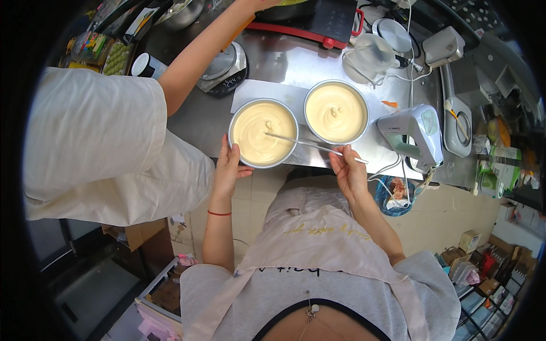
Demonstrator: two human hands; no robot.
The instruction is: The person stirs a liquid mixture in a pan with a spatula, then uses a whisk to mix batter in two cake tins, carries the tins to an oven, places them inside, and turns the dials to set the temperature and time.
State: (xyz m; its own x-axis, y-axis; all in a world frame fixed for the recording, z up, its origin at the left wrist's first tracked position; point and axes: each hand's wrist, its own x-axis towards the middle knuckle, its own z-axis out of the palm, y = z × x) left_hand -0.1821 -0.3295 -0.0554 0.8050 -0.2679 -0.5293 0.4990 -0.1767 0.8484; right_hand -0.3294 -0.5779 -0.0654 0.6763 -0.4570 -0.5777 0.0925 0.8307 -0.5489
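My left hand [229, 166] grips the rim and side of a round metal cake tin [294, 147] near the counter's front edge. Pale yellow batter [251, 136] fills it, with swirl marks on top. Between the thumb and fingers of my right hand [350, 172] is a thin chopstick-like stick [315, 146]. Its far tip touches the batter near the middle of that tin. A second round cake tin [366, 117], to the right, holds similar batter [337, 108] with a small peak in the centre. White paper [273, 91] lies partly under the tins.
A hand mixer [413, 134] stands at the right, its cord hanging over the edge. A co-worker's arm [192, 59] reaches across from the left, above a digital kitchen scale [228, 70]. Behind are an induction cooker [328, 25] and a clear plastic jug [373, 53].
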